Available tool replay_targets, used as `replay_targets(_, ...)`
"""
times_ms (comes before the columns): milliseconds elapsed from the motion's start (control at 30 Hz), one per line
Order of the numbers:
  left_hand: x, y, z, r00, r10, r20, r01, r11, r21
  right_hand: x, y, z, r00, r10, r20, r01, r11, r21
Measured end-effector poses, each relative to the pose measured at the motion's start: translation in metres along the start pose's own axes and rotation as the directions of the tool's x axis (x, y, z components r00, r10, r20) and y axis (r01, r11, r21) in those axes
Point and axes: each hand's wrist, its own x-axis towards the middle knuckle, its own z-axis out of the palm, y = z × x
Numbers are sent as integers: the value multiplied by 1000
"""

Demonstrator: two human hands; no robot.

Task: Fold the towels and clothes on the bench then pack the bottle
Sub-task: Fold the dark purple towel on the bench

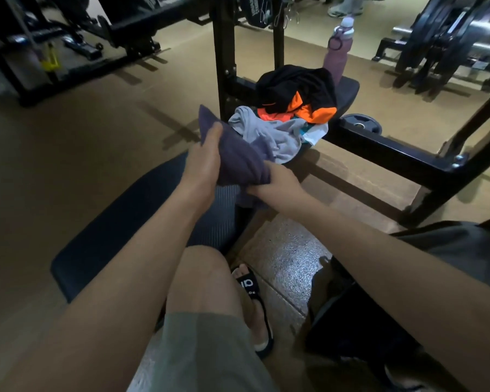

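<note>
- Head cam: I'm holding the dark purple towel [235,154] up over the bench [130,210], left hand [205,162] gripping its left edge with the thumb curled on top.
- My right hand [277,183] is clamping the towel's lower right corner, fingers wrapped under.
- Just past my fingers the clothes pile [292,111] is sitting on the bench's far end.
- The pink bottle [338,49] is standing further back, right behind the pile.
</note>
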Motion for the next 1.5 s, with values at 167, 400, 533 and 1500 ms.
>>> replay_targets(167,9,14,-45,989,98,-107,-87,991,102,-1,-6,-20,997,5,-81,-5,1000,-3)
replay_targets(400,13,-4,-90,992,46,-115,23,842,539,5,-26,-34,996,23,81,-28,998,51)
replay_targets(533,-20,-6,-71,853,258,455,-512,583,631,4,-37,-30,980,45,195,-63,995,83)
replay_targets(1500,-32,10,-19,749,-163,643,-300,781,548,-5,-48,-63,936,-81,343,157,967,-199)
